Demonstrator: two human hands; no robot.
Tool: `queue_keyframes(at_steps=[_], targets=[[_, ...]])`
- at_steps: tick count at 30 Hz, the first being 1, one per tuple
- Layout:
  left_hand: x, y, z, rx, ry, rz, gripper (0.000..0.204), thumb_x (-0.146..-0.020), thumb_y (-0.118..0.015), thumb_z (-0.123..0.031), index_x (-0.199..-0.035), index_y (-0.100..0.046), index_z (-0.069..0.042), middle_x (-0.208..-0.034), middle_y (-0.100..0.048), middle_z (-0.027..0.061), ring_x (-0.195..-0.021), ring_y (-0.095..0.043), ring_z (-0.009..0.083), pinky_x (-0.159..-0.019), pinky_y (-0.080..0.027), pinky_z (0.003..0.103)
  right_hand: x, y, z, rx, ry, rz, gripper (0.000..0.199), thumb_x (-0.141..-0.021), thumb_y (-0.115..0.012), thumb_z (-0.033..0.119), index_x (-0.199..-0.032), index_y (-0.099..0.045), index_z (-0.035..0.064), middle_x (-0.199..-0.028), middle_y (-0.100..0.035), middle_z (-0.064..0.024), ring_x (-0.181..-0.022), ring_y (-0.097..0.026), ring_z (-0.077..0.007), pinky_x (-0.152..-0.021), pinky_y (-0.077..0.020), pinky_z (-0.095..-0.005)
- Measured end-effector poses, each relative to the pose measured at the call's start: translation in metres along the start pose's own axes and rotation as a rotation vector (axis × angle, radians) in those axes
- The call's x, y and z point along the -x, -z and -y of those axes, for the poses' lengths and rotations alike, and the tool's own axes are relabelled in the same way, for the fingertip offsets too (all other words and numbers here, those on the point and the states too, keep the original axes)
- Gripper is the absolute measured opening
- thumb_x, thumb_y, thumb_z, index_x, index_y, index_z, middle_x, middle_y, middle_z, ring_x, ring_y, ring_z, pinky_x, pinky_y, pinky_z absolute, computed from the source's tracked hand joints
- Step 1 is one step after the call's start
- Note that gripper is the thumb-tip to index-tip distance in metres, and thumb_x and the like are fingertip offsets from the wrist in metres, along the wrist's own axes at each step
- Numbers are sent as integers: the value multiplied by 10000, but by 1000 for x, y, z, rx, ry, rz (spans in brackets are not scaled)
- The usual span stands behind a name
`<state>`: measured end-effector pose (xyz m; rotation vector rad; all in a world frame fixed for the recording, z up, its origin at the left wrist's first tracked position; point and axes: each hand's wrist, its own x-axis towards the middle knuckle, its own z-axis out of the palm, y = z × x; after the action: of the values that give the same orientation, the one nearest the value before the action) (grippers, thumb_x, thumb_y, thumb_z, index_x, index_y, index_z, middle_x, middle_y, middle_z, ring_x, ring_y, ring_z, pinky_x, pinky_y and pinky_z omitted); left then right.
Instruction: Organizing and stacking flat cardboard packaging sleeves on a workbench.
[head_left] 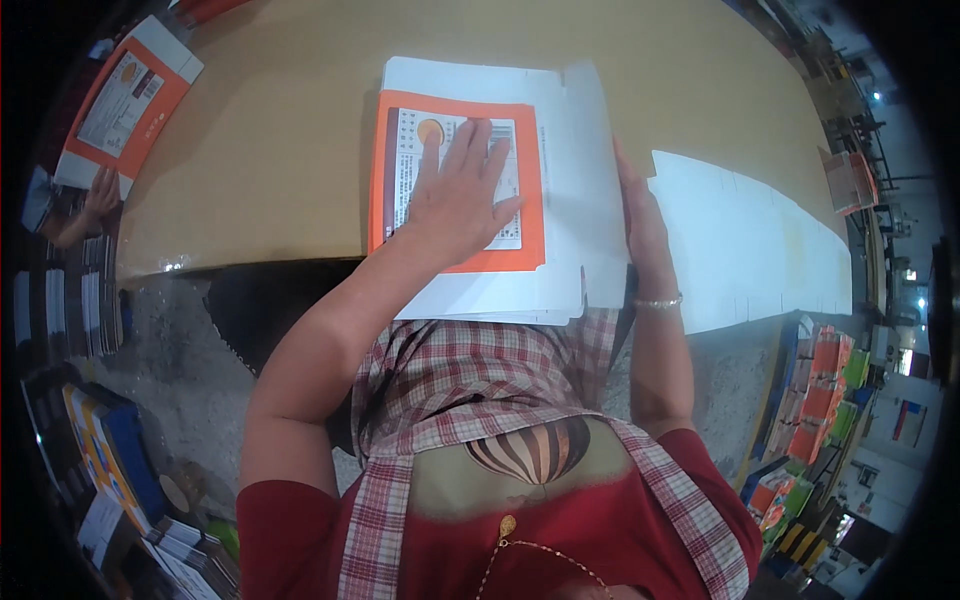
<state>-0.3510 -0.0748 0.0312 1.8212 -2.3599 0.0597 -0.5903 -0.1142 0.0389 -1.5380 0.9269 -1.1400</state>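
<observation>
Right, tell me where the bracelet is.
The bracelet is right of centre in the head view, around the wrist of the right hand, beside the rightmost white sheet.

Hands [455, 203] apart, left palm down

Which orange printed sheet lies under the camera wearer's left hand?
The central orange sheet: the left hand lies flat on it. The upper-left orange sheet has another person's hand at its lower edge.
</observation>
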Motion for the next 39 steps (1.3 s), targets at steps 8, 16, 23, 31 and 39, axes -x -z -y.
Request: queue_keyframes(at_steps=[8,16,23,31,39], targets=[[2,4,-9,11,5,-2,622,-1007,-430,-447,-1502,-338,-82,-1560,-288,197,-1470,-228,328,-1176,-140,552,7,-59,5,1434,331,164,570,-1002,-437,384,-1424,-448,0,-1515,-405,-143,-1458,-280,-274,-1183,-56,-564],[2,-6,-6,12,-79,-108,536,-996,-417,-527,-1504,-346,-372,-1516,-313,253,-1418,-280,399,-1122,-169,632,14,-6,49,1035,109,527,542,-967,-546,372,-1416,-487,74,-1464,-476,-149,-1434,-332,-295,-1185,-138,-549],[-1,-4,-2,-37,-74,-157,635,-935,-442,-648,-1494,-374,-353,-1513,-327,243,-1416,-281,393,-1120,-180,620,76,104,41,1566,-361,340,952,-802,-780,337,-1556,-202,282,-1466,-355,-341,-1344,-366,-528,-948,-491,-564],[-1,-6,-2,-45,-47,-143,650,-921,-451,-670,-1488,-382,-360,-1509,-335,241,-1422,-276,386,-1125,-160,626,49,113,94,1143,1,175,717,-794,-445,-68,-1492,-381,86,-1397,-511,-233,-1231,-568,-345,-1036,-464,-431],[-9,14,20,797,-28,-289,633,-1004,-425,-499,-1435,-432,-36,-1332,-532,197,-1241,-514,286,-1046,-394,401,36,52,106,-1,83,-79,746,-769,-473,71,-1472,-300,-108,-1533,-340,-237,-1442,-316,-274,-1196,-232,-363]])
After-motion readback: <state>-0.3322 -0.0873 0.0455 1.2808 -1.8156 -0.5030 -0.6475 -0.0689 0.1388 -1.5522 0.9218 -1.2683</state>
